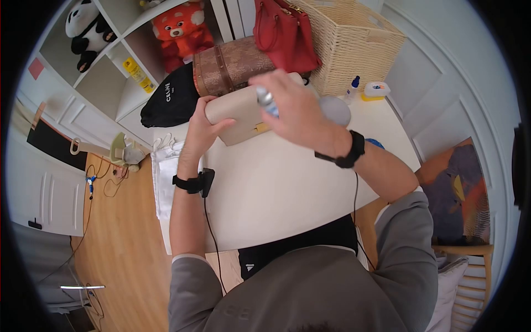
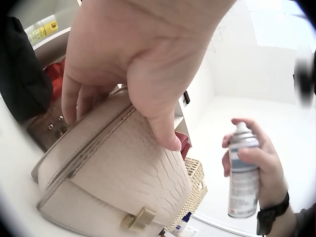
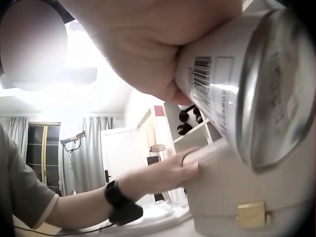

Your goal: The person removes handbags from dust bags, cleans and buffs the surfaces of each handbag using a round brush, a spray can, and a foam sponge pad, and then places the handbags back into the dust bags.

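Observation:
A beige handbag (image 1: 240, 108) with a gold clasp (image 3: 253, 215) stands on the white table (image 1: 265, 193). Its surface has a crocodile-like texture in the left wrist view. My left hand (image 1: 203, 130) grips the bag's upper left end, thumb on the front and fingers over the back. Above the bag's right part, my right hand (image 1: 298, 113) holds a white and blue spray can (image 2: 243, 182), fingers wrapped around it. The index finger lies at the white nozzle (image 2: 242, 128). In the right wrist view the can's metal base faces the camera and overlaps the bag.
Behind the bag are a brown patterned bag (image 1: 232, 63), a red handbag (image 1: 285, 41) and a wicker basket (image 1: 354, 52). A black dust bag (image 1: 171, 97) lies left, white cloth (image 1: 167, 177) at the table's left edge. A blue-capped bottle (image 1: 353, 91) and yellow-based container (image 1: 376, 91) stand right.

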Motion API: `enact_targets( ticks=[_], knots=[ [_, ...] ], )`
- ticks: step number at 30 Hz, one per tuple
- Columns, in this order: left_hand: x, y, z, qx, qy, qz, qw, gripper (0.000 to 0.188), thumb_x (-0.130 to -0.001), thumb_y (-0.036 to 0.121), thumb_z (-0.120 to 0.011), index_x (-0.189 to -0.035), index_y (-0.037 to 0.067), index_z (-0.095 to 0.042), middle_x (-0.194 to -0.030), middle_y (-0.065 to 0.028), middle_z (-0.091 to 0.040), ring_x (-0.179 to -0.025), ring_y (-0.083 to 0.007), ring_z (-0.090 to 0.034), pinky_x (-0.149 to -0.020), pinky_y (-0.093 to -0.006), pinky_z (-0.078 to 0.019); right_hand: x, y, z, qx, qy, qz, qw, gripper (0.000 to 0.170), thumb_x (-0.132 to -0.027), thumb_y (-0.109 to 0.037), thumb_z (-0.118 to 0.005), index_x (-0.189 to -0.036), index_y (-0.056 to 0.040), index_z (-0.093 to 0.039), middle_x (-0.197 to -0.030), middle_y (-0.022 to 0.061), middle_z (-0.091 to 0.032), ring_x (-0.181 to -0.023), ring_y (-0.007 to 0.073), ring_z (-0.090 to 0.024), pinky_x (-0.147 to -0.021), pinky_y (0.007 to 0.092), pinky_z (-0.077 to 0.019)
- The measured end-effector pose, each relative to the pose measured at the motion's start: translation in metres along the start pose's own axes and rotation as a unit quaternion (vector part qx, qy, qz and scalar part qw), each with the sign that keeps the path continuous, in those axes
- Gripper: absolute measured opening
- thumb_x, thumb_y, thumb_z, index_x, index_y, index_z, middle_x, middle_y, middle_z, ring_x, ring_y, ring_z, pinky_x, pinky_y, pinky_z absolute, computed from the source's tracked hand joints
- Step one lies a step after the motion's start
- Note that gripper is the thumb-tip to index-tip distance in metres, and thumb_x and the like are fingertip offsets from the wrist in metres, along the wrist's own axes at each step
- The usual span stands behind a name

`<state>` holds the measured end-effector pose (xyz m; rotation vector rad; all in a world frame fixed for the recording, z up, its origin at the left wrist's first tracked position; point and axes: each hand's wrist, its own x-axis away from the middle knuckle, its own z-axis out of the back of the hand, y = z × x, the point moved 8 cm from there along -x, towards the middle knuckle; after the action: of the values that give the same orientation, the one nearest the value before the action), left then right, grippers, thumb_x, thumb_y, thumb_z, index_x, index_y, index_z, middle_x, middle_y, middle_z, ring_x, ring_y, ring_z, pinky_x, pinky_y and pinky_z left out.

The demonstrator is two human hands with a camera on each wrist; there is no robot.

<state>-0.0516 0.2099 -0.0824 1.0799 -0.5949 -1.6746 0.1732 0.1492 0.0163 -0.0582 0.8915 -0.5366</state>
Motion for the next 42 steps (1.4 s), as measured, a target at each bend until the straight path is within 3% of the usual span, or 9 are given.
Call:
enact_targets(
  ticks=[3, 6, 10, 16, 17, 22, 25, 30, 42],
  knots=[
    [0.001, 0.001, 0.002, -0.024, -0.008, -0.006, 1.0, 0.071, -0.079, 0.023, -0.095, -0.133, 0.003, -0.053, -0.119, -0.0161, -0.071, -0.113, -0.0244, -0.069, -0.096, -0.0371, -0.0562, -0.018, -0.009, -0.008, -0.031, 0.039, -0.041, 0.998, 0.049, -0.079, -0.004, -0.074, -0.127, -0.0088, -0.062, -0.114, 0.0159, -0.063, -0.097, 0.0386, -0.068, -0.079, 0.0455, -0.0574],
    [0.001, 0.006, 0.004, -0.058, -0.003, -0.002, 0.998, 0.074, -0.077, 0.025, -0.097, -0.133, 0.003, -0.053, -0.119, -0.0175, -0.072, -0.114, -0.0258, -0.07, -0.097, -0.0376, -0.0559, -0.006, -0.048, -0.042, -0.012, -0.075, 0.098, 0.992, 0.045, -0.082, -0.006, -0.071, -0.126, -0.0087, -0.06, -0.11, 0.0149, -0.061, -0.094, 0.0365, -0.068, -0.076, 0.0449, -0.0583],
    [0.004, 0.007, 0.002, -0.036, -0.008, 0.006, 0.999, 0.075, -0.076, 0.025, -0.097, -0.133, 0.003, -0.053, -0.117, -0.0177, -0.073, -0.113, -0.0259, -0.071, -0.096, -0.0374, -0.0563, -0.01, 0.004, -0.007, -0.008, 0.018, -0.048, 0.999, 0.042, -0.083, -0.004, -0.069, -0.123, -0.0081, -0.06, -0.111, 0.0153, -0.061, -0.096, 0.0381, -0.068, -0.08, 0.0476, -0.0575],
    [0.0, 0.011, 0.0, -0.044, -0.01, 0.007, 0.999, 0.072, -0.078, 0.023, -0.096, -0.132, 0.002, -0.053, -0.116, -0.0173, -0.073, -0.109, -0.0245, -0.071, -0.093, -0.0369, -0.0581, 0.057, 0.025, 0.001, 0.071, -0.121, -0.136, 0.981, 0.046, -0.081, -0.003, -0.068, -0.125, -0.0072, -0.057, -0.114, 0.0159, -0.064, -0.1, 0.0417, -0.067, -0.082, 0.0508, -0.0565],
    [0.001, 0.014, 0.001, -0.039, -0.015, 0.013, 0.999, 0.072, -0.079, 0.023, -0.095, -0.132, 0.002, -0.053, -0.117, -0.0169, -0.073, -0.108, -0.0236, -0.071, -0.093, -0.0366, -0.0582, 0.057, 0.039, 0.023, 0.075, -0.035, -0.14, 0.987, 0.049, -0.082, -0.003, -0.07, -0.128, -0.0073, -0.056, -0.118, 0.0162, -0.064, -0.102, 0.0421, -0.068, -0.082, 0.05, -0.0567],
    [0.003, 0.006, 0.0, -0.025, -0.059, 0.035, 0.997, 0.071, -0.085, 0.022, -0.091, -0.139, 0.002, -0.049, -0.123, -0.0126, -0.067, -0.112, -0.0195, -0.064, -0.097, -0.0342, -0.0548, 0.09, 0.059, 0.073, 0.06, -0.017, -0.161, 0.985, 0.05, -0.088, -0.009, -0.074, -0.134, -0.0084, -0.055, -0.12, 0.0197, -0.064, -0.106, 0.0433, -0.066, -0.087, 0.0466, -0.056],
    [0.003, 0.004, 0.001, -0.018, -0.071, 0.035, 0.997, 0.071, -0.087, 0.023, -0.09, -0.14, 0.003, -0.048, -0.124, -0.0124, -0.066, -0.114, -0.0193, -0.063, -0.098, -0.0342, -0.0542, 0.113, 0.08, 0.106, 0.076, 0.013, -0.191, 0.979, 0.052, -0.09, -0.007, -0.074, -0.138, -0.0047, -0.054, -0.119, 0.02, -0.064, -0.107, 0.0366, -0.068, -0.09, 0.0434, -0.0555],
    [0.002, 0.001, 0.0, -0.024, -0.07, 0.041, 0.996, 0.07, -0.088, 0.024, -0.09, -0.139, 0.003, -0.049, -0.123, -0.0123, -0.067, -0.113, -0.0188, -0.063, -0.098, -0.0346, -0.0544, 0.182, 0.211, 0.186, 0.009, 0.26, -0.327, 0.909, 0.047, -0.091, -0.006, -0.077, -0.133, 0.0022, -0.059, -0.115, 0.0159, -0.071, -0.104, 0.0192, -0.069, -0.092, 0.0364, -0.056],
    [0.004, 0.003, 0.002, -0.018, -0.053, 0.016, 0.998, 0.068, -0.086, 0.021, -0.09, -0.137, 0.002, -0.049, -0.119, -0.0163, -0.071, -0.111, -0.0221, -0.068, -0.096, -0.0359, -0.0561, 0.218, 0.282, 0.185, 0.113, 0.189, -0.402, 0.889, 0.051, -0.085, -0.009, -0.085, -0.129, 0.0019, -0.06, -0.114, 0.0179, -0.073, -0.107, 0.0261, -0.072, -0.095, 0.0386, -0.0565]
  ],
)
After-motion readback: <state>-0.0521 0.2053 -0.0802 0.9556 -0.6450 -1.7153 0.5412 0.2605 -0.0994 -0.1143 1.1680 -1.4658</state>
